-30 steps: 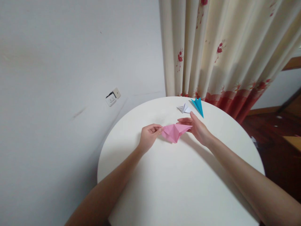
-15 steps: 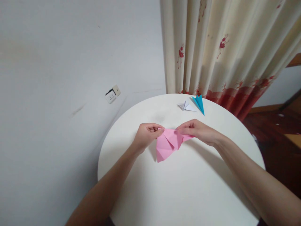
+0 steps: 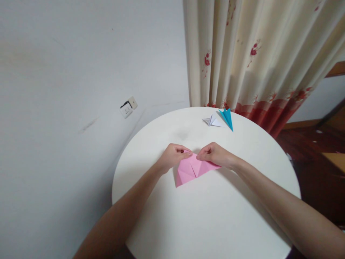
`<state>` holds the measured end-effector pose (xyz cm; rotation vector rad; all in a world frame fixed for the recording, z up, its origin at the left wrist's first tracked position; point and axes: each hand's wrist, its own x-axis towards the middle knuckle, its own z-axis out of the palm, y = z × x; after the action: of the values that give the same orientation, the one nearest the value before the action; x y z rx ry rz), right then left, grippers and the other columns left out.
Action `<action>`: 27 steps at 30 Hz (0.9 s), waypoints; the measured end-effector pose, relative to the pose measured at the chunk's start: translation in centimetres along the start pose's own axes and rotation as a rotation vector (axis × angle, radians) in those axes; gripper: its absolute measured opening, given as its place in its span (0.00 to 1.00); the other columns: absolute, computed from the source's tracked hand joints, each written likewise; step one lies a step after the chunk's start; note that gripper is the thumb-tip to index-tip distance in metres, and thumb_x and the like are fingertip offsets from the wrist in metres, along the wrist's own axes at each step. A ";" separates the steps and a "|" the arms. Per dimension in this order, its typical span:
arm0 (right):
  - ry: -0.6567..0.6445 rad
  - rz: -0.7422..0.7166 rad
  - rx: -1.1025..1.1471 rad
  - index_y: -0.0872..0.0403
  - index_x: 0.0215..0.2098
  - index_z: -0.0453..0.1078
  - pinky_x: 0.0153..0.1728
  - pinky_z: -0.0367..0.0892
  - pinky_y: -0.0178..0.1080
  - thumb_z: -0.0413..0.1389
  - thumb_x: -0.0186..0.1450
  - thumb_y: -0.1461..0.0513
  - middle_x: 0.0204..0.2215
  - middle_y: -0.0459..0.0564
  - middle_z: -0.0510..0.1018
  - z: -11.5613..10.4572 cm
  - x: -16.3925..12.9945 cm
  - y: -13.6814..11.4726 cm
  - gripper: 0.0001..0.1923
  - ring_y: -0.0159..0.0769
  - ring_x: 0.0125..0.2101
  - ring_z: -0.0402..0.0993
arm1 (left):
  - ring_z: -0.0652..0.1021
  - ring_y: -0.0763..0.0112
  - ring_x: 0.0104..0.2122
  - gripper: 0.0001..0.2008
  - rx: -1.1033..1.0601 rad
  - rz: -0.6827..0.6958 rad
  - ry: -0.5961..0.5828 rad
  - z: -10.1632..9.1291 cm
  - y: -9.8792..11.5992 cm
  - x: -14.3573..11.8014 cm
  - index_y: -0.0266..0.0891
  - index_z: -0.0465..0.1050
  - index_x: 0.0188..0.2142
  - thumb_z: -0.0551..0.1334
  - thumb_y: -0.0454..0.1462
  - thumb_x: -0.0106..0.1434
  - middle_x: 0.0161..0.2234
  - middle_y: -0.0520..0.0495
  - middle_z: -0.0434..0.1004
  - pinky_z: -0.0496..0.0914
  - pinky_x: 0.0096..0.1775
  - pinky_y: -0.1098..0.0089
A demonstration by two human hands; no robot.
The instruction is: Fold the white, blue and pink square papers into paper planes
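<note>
Pink folded paper (image 3: 192, 170), creased, flat on table, far edge pinched.

Both bare forearms reach forward from the lower corners and converge toward the middle, wrists low and nearly level. The left hand (image 3: 172, 157) is curled, knuckles up, its fingertips pinched together and turned toward the right. The right hand (image 3: 215, 155) mirrors it, fingers bent and pinched, the two sets of fingertips almost meeting.
</note>
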<state>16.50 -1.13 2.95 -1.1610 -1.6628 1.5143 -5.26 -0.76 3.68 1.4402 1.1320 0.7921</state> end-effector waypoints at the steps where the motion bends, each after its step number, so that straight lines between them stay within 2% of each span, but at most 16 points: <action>1: 0.000 -0.011 -0.002 0.56 0.23 0.78 0.18 0.52 0.32 0.65 0.53 0.51 0.17 0.45 0.72 0.1 0.1 0.2 0.15 0.27 0.17 0.59 | 0.77 0.69 0.26 0.17 0.008 0.000 0.005 0.1 -0.1 0.1 0.33 0.82 0.34 0.73 0.45 0.50 0.30 0.42 0.82 0.67 0.30 0.71; 7: -0.021 -0.058 -0.054 0.57 0.22 0.72 0.19 0.49 0.32 0.64 0.55 0.50 0.15 0.42 0.68 -0.3 0.8 1.3 0.18 0.25 0.17 0.57 | 0.76 0.69 0.26 0.18 0.038 0.010 0.089 -0.4 -0.3 0.4 0.32 0.82 0.32 0.71 0.47 0.51 0.29 0.41 0.82 0.66 0.29 0.72; 10: -0.041 -0.081 -0.080 0.57 0.19 0.68 0.20 0.52 0.32 0.62 0.57 0.50 0.15 0.42 0.67 -0.9 1.0 1.6 0.20 0.26 0.18 0.59 | 0.76 0.68 0.28 0.18 0.027 0.034 0.150 -1.0 -0.5 0.8 0.33 0.82 0.32 0.72 0.47 0.49 0.30 0.41 0.82 0.66 0.30 0.71; 16: -0.060 -0.052 -0.086 0.57 0.22 0.71 0.26 0.64 0.34 0.61 0.58 0.51 0.20 0.50 0.77 -2.2 1.0 1.4 0.18 0.32 0.22 0.71 | 0.77 0.65 0.30 0.17 -0.008 0.053 0.208 -2.1 -0.8 1.4 0.33 0.83 0.31 0.73 0.45 0.48 0.31 0.40 0.83 0.67 0.33 0.69; 25: -0.113 -0.001 -0.148 0.57 0.20 0.71 0.24 0.64 0.35 0.62 0.57 0.55 0.16 0.49 0.76 -5.2 0.0 1.1 0.15 0.31 0.19 0.69 | 0.77 0.66 0.31 0.18 -0.079 0.069 0.245 -2.9 -1.4 1.8 0.33 0.83 0.32 0.74 0.45 0.46 0.32 0.40 0.82 0.67 0.35 0.69; 27: -0.061 0.030 -0.166 0.57 0.19 0.71 0.23 0.63 0.35 0.62 0.57 0.57 0.16 0.50 0.76 -6.0 0.3 1.5 0.14 0.32 0.19 0.69 | 0.77 0.66 0.31 0.19 -0.094 0.069 0.258 -3.2 -1.5 1.8 0.33 0.83 0.32 0.75 0.46 0.46 0.32 0.40 0.82 0.67 0.36 0.69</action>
<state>21.94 1.76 2.51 -1.2422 -1.8489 1.4654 -7.93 2.00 2.67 1.3316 1.2255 1.0898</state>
